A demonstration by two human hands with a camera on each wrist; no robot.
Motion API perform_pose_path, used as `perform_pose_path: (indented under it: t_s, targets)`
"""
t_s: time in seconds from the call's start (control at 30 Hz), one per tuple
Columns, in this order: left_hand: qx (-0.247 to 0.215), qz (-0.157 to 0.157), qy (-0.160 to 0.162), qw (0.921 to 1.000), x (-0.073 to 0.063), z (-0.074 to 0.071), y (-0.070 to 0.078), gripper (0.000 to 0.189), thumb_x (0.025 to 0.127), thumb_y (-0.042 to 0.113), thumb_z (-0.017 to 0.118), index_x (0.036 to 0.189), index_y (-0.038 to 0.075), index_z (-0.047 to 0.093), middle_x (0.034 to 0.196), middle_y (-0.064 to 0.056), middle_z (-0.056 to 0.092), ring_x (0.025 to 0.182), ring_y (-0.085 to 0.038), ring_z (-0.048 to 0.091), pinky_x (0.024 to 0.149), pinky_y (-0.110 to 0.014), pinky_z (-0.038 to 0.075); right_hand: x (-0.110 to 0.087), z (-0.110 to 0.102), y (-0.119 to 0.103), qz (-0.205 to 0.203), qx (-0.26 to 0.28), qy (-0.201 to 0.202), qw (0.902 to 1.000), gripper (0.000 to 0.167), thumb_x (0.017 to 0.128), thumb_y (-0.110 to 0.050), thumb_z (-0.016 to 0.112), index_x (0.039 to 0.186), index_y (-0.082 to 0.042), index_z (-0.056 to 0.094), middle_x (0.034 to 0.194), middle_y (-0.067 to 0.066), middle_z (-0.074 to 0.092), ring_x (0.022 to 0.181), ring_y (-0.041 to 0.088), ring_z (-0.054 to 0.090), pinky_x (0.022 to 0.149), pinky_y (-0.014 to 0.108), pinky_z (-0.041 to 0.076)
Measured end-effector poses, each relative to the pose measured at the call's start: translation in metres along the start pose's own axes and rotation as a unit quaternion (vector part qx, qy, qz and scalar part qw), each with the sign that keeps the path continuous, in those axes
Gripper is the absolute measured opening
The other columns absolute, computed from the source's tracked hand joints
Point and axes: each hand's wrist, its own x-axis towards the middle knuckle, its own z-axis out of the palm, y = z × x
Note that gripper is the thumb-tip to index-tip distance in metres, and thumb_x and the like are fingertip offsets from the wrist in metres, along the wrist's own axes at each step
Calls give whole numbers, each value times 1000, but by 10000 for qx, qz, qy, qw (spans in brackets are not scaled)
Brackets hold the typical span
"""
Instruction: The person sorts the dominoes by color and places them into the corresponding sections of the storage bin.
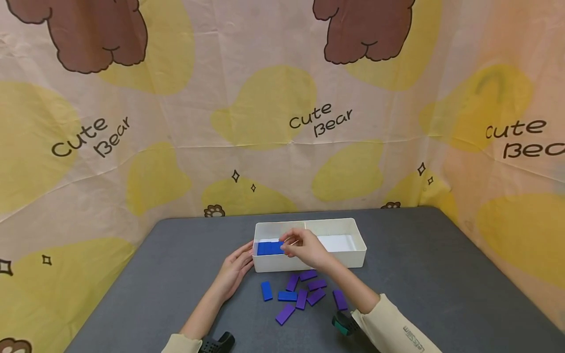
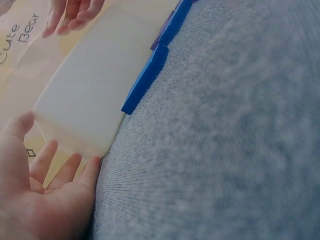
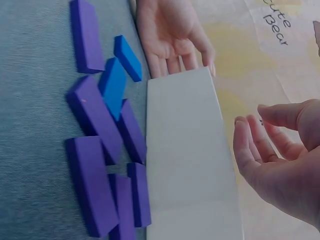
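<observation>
A white rectangular box (image 1: 348, 260) with a divider stands on the table. Flat blue blocks (image 1: 267, 248) lie side by side in its left compartment; the right hand partly covers that area. My left hand (image 1: 235, 270) touches the box's left end with extended fingers, thumb up by the rim (image 2: 45, 200). Above the box, near the divider, hovers my right hand (image 1: 304, 247). Its fingers are loosely bent, and the right wrist view shows a gap between thumb and fingers (image 3: 243, 142) with nothing in it.
In front of the box lie two loose blue blocks (image 1: 267, 291) and several purple blocks (image 1: 285, 314), some close to its front wall. One purple block (image 1: 340, 300) sits apart, beside the right forearm. A printed cloth (image 1: 265, 171) hangs behind the grey table (image 1: 185, 264).
</observation>
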Motion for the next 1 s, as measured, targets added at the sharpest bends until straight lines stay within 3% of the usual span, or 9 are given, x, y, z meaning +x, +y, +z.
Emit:
perform_pose_path:
  t_s: [0.27,0.5,0.8,1.0]
  targets:
    - [-19,30,-33,10000,0,-1,0,58,111,19,53,161,-4,36,167,-25,34,154,-40,35,122,-42,38,-17,5,5,58,-95,-233,9997,20,99,-2,69,113,12,67,96,16,71,89,41,72,78,34,64]
    - [-36,40,-21,10000,0,0,-1,58,111,19,53,161,-6,36,167,-26,35,154,-41,36,116,-32,43,-26,5,14,-34,-237,-717,9971,17,98,-1,70,109,12,67,91,13,72,77,14,65,70,24,57]
    - [-51,71,-19,10000,-1,0,-2,58,111,16,52,160,-7,34,166,-28,36,154,-42,35,125,-50,32,-35,8,21,216,-175,-1151,9930,18,97,0,72,110,12,68,89,6,72,74,11,60,65,19,50]
    - [-34,62,-28,10000,-2,0,0,58,111,17,52,161,-7,35,166,-27,35,154,-42,35,124,-45,35,-38,10,31,95,-98,-1411,9899,18,96,3,71,112,13,69,95,15,75,76,6,62,67,18,50]
